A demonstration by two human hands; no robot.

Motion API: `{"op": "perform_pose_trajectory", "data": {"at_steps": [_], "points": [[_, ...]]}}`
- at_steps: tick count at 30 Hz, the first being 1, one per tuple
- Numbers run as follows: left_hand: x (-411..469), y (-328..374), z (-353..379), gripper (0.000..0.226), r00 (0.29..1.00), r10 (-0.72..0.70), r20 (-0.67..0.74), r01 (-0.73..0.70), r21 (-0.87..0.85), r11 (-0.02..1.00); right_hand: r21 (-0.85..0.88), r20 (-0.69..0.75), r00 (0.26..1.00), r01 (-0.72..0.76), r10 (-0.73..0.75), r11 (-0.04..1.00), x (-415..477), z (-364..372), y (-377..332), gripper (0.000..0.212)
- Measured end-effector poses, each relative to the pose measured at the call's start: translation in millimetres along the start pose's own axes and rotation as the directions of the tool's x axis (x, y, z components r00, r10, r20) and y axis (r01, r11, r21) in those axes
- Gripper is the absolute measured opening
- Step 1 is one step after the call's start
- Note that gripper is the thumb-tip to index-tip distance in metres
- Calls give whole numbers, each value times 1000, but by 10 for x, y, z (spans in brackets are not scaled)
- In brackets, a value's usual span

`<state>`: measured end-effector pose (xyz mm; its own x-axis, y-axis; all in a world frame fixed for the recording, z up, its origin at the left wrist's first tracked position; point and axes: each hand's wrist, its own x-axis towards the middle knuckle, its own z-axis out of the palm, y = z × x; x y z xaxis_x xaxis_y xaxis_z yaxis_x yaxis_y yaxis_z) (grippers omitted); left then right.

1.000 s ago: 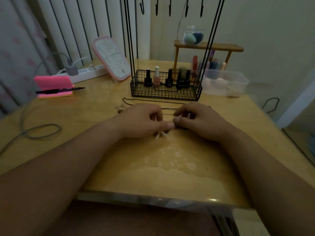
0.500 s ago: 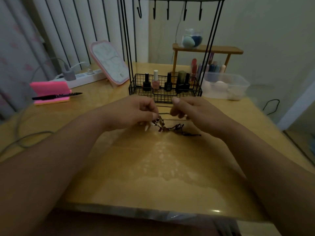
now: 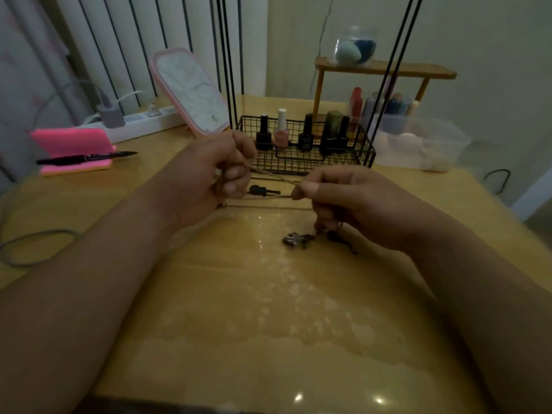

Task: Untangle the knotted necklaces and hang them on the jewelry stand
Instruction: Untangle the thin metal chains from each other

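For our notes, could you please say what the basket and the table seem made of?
Basket: probably thin metal wire, black coated; its open grid shows. Table: wood look, glossy, maybe under clear film; grain, glints and bubble-like patches.

No readable text anywhere, labels on the nail polish bottles [image 3: 305, 135] too blurred, pen [image 3: 86, 157] markings too small.

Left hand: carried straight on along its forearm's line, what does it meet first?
Probably the near left corner of the jewelry stand's wire basket, just beyond the left hand, which pinches a chain with the right hand. Depth is unclear.
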<state>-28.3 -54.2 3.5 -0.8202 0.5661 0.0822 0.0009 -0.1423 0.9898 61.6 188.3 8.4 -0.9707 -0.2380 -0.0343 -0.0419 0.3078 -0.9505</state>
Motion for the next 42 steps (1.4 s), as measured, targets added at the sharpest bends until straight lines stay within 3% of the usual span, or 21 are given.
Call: {"op": "perform_pose_trajectory", "data": {"at_steps": [4, 7, 10, 12, 18, 23, 26, 29, 33, 35, 42], "points": [[-63, 27, -130, 19, 988, -48, 147, 49, 1, 999, 211, 68, 996, -65, 52, 975, -31, -55, -47, 41], [-103, 50, -97, 24, 968, -94, 233, 33, 253, 967, 255, 123, 992, -73, 43, 964, -35, -47, -77, 37], [-118, 41, 37, 21, 957, -158, 243, -7, 567, 824, 249, 149, 989, -48, 11, 967, -43, -8, -105, 26], [-119, 19, 101, 25, 952, -173, 252, -35, 652, 757, 233, 150, 989, -22, -13, 972, -47, 0, -106, 23], [-135, -15, 174, 22, 939, -117, 323, -106, 597, 795, 222, 147, 987, 28, -61, 975, -41, -27, -74, 19], [-123, -25, 122, 8, 945, -75, 319, -36, 328, 944, 166, 128, 991, 15, -36, 986, -26, -67, -41, 23], [-129, 1, 139, 13, 942, -97, 322, 34, 196, 980, 63, 103, 994, 25, -31, 998, -33, -61, -48, 22], [-115, 9, 115, 21, 948, -94, 306, 34, 197, 980, 0, 72, 996, 55, -55, 998, -33, -32, -54, 20], [-103, 25, 58, 35, 962, -70, 265, 24, 171, 985, 57, 46, 997, 56, -59, 997, -24, -41, -46, 20], [-113, 24, 73, 27, 966, -63, 251, 15, 188, 982, 77, 21, 998, 57, -59, 995, -27, -13, -53, 24], [-124, 25, 177, 27, 983, -8, 184, -35, 228, 973, -260, -152, 946, 243, -288, 935, -62, 281, -138, 36]]}}
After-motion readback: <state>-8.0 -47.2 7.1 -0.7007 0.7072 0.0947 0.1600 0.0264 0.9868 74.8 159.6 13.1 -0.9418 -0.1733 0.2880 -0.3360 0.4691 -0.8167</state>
